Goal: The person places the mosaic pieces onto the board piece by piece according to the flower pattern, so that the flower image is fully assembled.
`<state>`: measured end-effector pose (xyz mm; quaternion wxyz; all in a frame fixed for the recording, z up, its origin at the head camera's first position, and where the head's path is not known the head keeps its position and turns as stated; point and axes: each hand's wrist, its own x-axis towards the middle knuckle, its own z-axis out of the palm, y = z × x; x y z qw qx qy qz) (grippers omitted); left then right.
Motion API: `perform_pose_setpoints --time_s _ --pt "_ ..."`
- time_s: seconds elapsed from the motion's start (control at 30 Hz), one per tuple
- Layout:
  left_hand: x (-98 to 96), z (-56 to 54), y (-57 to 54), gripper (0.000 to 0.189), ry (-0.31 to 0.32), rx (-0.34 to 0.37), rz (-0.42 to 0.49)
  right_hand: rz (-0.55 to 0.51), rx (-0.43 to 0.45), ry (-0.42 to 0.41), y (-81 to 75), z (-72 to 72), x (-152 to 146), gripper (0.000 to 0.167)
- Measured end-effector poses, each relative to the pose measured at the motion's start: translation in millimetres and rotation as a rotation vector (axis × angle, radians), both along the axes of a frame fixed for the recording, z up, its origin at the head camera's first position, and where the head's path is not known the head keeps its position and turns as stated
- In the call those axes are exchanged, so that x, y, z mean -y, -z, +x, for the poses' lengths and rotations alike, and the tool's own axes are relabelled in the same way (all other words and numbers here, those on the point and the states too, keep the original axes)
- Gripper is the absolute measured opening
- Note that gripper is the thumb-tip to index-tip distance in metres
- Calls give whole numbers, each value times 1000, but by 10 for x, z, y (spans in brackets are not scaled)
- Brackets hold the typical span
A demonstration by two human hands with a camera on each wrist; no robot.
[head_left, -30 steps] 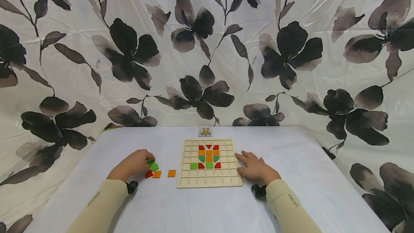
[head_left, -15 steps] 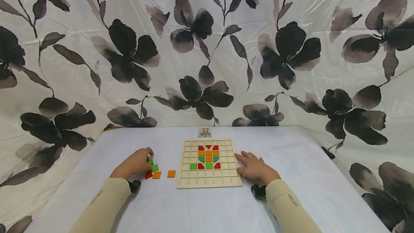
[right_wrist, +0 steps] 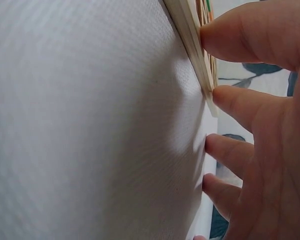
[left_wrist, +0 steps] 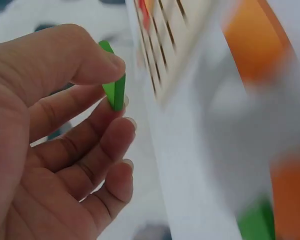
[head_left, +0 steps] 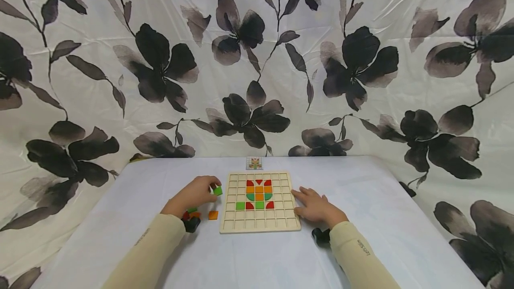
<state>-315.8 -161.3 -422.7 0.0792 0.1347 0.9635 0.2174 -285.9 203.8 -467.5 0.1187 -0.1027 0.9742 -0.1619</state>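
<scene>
Between thumb and fingers, my left hand (head_left: 196, 193) pinches a green square tile (head_left: 217, 191), held just off the left edge of a wooden grid board (head_left: 233, 225). The left wrist view shows the same green tile (left_wrist: 115, 87) gripped edge-on near the fingertips. Red, orange, green and teal tiles form a pattern in the board's middle cells. My right hand (head_left: 319, 208) rests at the board's right edge; in the right wrist view its thumb and a finger touch the wooden rim (right_wrist: 197, 55), other fingertips on the cloth.
An orange square tile (head_left: 213, 215) lies left of the board. Further left, red, green and orange tiles (head_left: 195, 214) are partly hidden by the left wrist and its camera (head_left: 192, 224). A small pattern card (head_left: 254, 163) lies behind the board on the white-covered table (head_left: 341, 177).
My left hand has picked a green tile from the loose group and carried it right, toward the board. My right hand and the board have stayed in place.
</scene>
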Motion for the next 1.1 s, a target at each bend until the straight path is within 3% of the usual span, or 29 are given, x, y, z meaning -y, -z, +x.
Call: perform_pose_setpoints --time_s 0.17,0.3,0.5,0.6,0.83,1.1 --pt "-467 29 -23 33 54 3 40 -6 1 1 7 -1 -2 62" --pt "-780 30 14 33 140 -21 58 -6 -4 1 14 -3 -2 62" --pt "-1144 31 81 31 273 -73 53 -12 -3 -5 0 6 -11 62" --pt "-1295 24 123 27 310 -87 35 -10 -4 -10 -8 9 -17 62" --pt "-1538 21 204 23 335 -71 -6 -3 -12 -21 -20 21 -22 61" --pt "-1652 20 268 24 330 -62 -50 -7 -16 -21 -16 39 -14 61"
